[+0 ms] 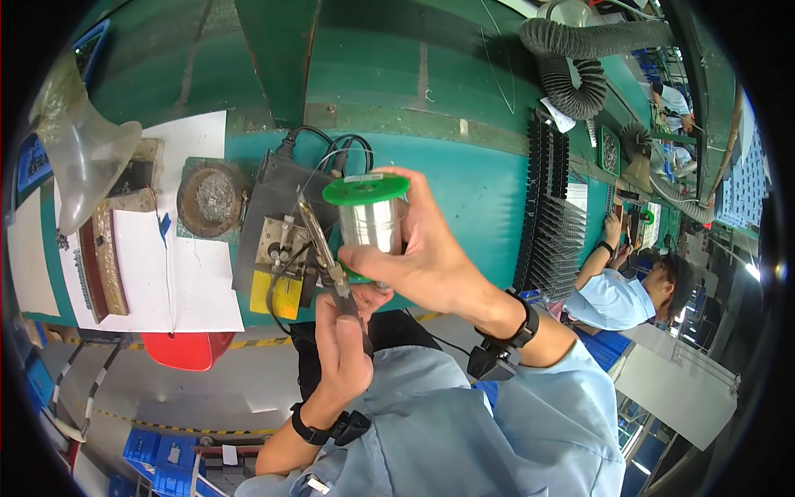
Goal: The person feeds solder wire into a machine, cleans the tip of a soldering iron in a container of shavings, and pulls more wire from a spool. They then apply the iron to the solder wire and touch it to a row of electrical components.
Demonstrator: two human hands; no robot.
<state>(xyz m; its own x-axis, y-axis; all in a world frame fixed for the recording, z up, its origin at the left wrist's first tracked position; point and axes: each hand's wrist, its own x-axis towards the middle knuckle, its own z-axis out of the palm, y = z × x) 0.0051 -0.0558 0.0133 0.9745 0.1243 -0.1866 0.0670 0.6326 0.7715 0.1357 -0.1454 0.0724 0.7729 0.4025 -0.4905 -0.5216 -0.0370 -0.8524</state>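
Observation:
My right hand (pixel 431 257) is wrapped round a spool of solder wire (pixel 364 227) with green end flanges and shiny silver wire on it. The spool stands nearly upright over the green bench, thumb at its lower side. Just below and left of it, my left hand (pixel 344 344) is closed round the dark handle of a soldering iron (pixel 319 240), whose tip points up and away. Some left fingertips lie under the spool's lower end; whether they touch it is hard to tell. Behind the iron sits a dark metal fixture (pixel 273 236) with knobs and a yellow pad (pixel 275 294).
Left of the fixture stands a round brown pot (pixel 189 217) holding grey material, beside white paper (pixel 166 290). A translucent funnel hood (pixel 95 157) hangs at far left. Black racks of pins (pixel 551 207) stand to the right. Beyond them a co-worker (pixel 617 290) sits at the bench.

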